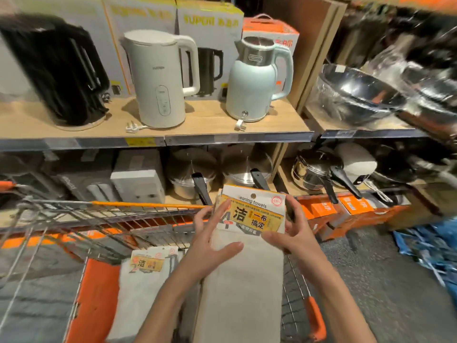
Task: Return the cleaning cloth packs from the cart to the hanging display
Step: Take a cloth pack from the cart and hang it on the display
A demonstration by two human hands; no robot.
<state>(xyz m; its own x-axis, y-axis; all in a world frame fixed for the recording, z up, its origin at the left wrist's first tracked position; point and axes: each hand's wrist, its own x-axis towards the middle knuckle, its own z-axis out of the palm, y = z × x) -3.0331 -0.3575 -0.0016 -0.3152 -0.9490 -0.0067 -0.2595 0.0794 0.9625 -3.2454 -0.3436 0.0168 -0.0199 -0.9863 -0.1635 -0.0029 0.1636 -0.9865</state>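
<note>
A beige cleaning cloth pack (244, 276) with a yellow and white card header hangs upright above the cart, held by both hands. My left hand (210, 241) grips its left edge, thumb across the cloth below the header. My right hand (291, 233) grips the right edge of the header. Another cloth pack (141, 280) with the same yellow label lies in the wire cart (103, 219) at lower left. No hanging display is in view.
Kettles stand on the wooden shelf (210, 120) straight ahead: a black kettle (57, 70), a white kettle (158, 80), a pale green kettle (254, 78). Pots (314, 172) and woks (358, 92) fill the shelves at right. Orange boxes (346, 209) line the floor.
</note>
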